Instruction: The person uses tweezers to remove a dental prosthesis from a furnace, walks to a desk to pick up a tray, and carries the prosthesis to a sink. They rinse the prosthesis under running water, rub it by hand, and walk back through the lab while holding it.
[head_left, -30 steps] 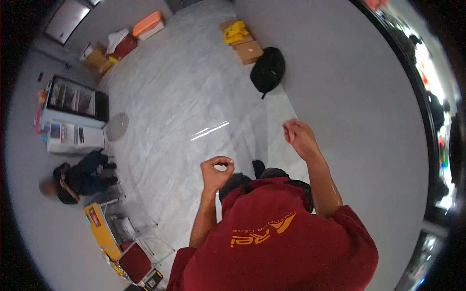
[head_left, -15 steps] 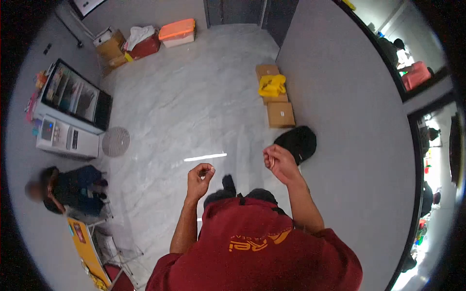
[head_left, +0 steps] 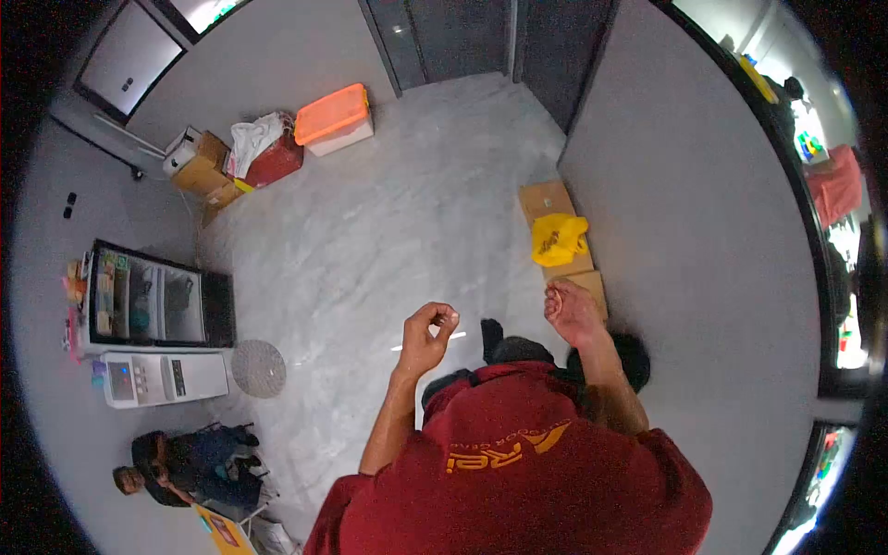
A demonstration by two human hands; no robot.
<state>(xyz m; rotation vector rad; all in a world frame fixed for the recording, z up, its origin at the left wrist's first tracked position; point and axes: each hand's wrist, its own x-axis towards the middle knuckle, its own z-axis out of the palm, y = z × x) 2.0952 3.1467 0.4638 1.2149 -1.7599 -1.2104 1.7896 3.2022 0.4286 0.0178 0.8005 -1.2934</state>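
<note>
Two hands [head_left: 427, 335] [head_left: 572, 313] nearer two boxes [head_left: 560, 239]

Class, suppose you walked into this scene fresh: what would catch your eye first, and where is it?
The red shirt fills the bottom centre, with the left hand and right hand raised above it, fingers curled. By the right wall, a yellow bag lies on cardboard boxes; an orange-lidded bin stands far back left.

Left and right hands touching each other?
Apart. Head view shows bare floor between the left hand and the right hand.
</note>
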